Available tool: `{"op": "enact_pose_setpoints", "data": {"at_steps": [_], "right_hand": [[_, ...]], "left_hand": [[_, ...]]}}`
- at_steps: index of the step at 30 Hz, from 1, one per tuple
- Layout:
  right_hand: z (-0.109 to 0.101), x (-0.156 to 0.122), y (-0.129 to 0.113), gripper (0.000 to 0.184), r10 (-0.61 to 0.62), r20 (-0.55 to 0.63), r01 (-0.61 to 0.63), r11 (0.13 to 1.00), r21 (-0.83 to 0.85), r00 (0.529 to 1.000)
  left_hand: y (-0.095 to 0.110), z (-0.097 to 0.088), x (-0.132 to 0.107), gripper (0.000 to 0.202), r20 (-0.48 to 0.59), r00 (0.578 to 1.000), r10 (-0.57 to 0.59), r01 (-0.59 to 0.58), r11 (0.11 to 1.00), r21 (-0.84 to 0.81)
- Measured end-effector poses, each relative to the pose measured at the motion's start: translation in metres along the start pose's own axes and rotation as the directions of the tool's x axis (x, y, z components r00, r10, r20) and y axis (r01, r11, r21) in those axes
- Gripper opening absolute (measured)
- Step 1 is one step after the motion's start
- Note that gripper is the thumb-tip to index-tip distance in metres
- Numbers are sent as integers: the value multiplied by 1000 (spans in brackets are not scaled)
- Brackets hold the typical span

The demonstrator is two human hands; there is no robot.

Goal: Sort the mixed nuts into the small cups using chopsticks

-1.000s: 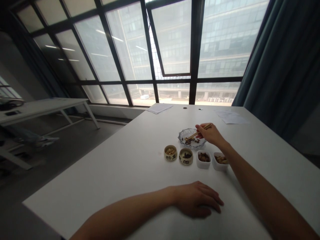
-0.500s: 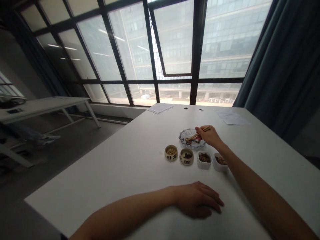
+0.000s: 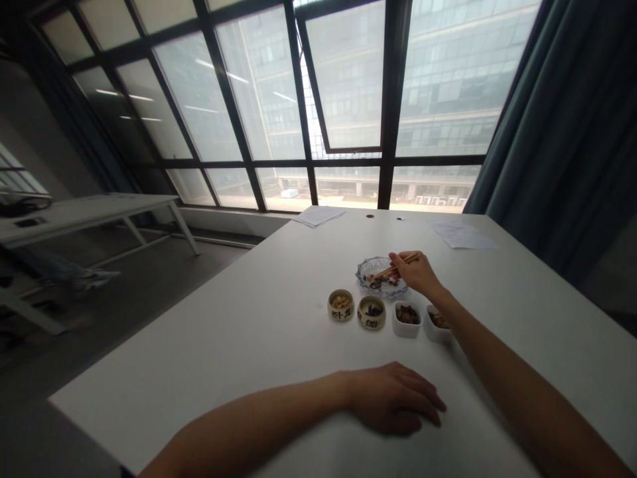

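My right hand [image 3: 417, 272] is closed round a pair of wooden chopsticks [image 3: 389, 268], whose tips reach into a clear glass dish [image 3: 367, 267] of dark food pieces. In front of the dish stand two round tan cups, one with pale nuts [image 3: 340, 305] and one with dark pieces [image 3: 371, 312], then two small white square cups [image 3: 407, 317] with brown bits; my forearm partly covers the rightmost one [image 3: 434, 323]. My left hand [image 3: 396, 397] lies flat on the white table [image 3: 259, 318], palm down, fingers stretched, holding nothing.
Sheets of paper lie at the table's far edge [image 3: 318, 214] and far right [image 3: 462, 235]. A second white table [image 3: 84, 209] stands to the left across a grey floor. Large windows fill the back, with a dark curtain [image 3: 562, 133] on the right.
The right hand with the chopsticks has dropped slightly toward the glass dish. The left hand has stayed where it was.
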State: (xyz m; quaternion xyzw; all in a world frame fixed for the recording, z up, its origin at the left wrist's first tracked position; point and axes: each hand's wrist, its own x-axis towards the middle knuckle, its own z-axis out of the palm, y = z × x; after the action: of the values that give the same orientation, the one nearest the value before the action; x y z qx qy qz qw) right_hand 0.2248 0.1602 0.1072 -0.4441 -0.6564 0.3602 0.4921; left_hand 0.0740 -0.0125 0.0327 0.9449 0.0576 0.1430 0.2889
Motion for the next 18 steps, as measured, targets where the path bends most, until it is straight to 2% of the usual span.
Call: {"op": "enact_pose_setpoints", "data": {"at_steps": [11,18], "right_hand": [[2,-1,0,47,-24,25,25,999,-31,999],[4,-1,4,45,-7,26,8,1000,-29,1000]], "left_hand": [[1,0,0,38,-7,1000,-6,6,1000,13],[0,-1,1,39,-15,999,38,-38,999,35]]}}
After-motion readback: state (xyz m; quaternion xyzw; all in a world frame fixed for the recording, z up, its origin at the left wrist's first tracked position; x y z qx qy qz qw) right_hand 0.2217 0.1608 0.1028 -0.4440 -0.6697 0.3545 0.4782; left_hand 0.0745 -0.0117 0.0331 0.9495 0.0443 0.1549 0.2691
